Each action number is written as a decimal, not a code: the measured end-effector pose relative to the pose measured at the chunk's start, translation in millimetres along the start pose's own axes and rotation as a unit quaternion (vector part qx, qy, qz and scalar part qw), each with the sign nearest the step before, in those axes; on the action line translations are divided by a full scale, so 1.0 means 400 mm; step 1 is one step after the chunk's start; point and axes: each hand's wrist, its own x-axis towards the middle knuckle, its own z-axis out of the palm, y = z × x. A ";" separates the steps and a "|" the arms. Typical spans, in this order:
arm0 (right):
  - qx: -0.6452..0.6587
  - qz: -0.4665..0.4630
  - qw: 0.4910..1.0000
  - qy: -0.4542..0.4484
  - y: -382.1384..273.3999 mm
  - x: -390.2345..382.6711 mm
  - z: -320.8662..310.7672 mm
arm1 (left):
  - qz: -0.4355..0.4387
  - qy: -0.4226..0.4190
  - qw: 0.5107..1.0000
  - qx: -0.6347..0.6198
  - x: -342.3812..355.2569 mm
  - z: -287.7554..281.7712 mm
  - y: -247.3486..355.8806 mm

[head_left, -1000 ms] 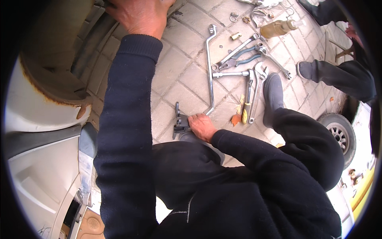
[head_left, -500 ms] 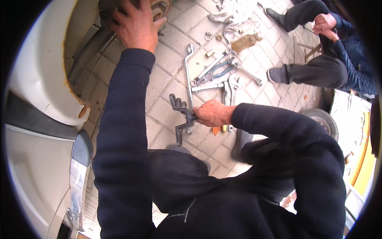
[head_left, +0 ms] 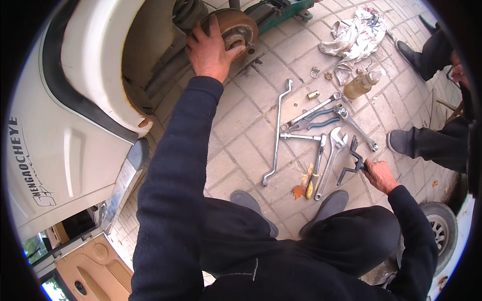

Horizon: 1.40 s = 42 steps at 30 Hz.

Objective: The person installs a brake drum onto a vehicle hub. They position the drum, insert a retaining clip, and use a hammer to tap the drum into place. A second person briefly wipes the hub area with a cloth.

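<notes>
My left hand rests with its fingers spread on a rusty brake drum in the white vehicle's wheel arch. Off to the right, my right hand grips a black metal tool with bent arms, held near the right ends of the laid-out tools. Part of its shank is hidden in my fist. Just left of it lie an adjustable wrench and a yellow-handled screwdriver. A long cranked ring spanner, blue-handled pliers and a ring spanner are on the paving too.
A green jack extends beside the drum. A bottle of brownish liquid and a dirty white rag are at the far right. Another person's leg reaches in from the right. A spare wheel is by my right forearm.
My right hand has carried the black tool rightward, from over the long ring spanner to past the adjustable wrench. My left hand stays at the drum; the view has shifted.
</notes>
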 end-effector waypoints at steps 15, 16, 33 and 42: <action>0.061 0.093 0.980 0.163 0.067 -0.128 0.112 | -0.500 -0.274 0.820 -0.053 -1.118 -0.139 -0.313; 0.068 0.108 0.976 0.175 0.062 -0.114 0.085 | -0.560 -0.279 0.778 -0.045 -1.197 -0.136 -0.325; -0.084 -0.140 0.971 0.174 -0.104 0.634 -0.213 | -0.597 -0.307 0.733 -0.108 -1.461 -0.132 -0.329; 0.019 -0.101 0.984 0.149 -0.070 0.751 -0.139 | -0.743 -0.230 0.586 -0.226 -1.427 -0.143 -0.322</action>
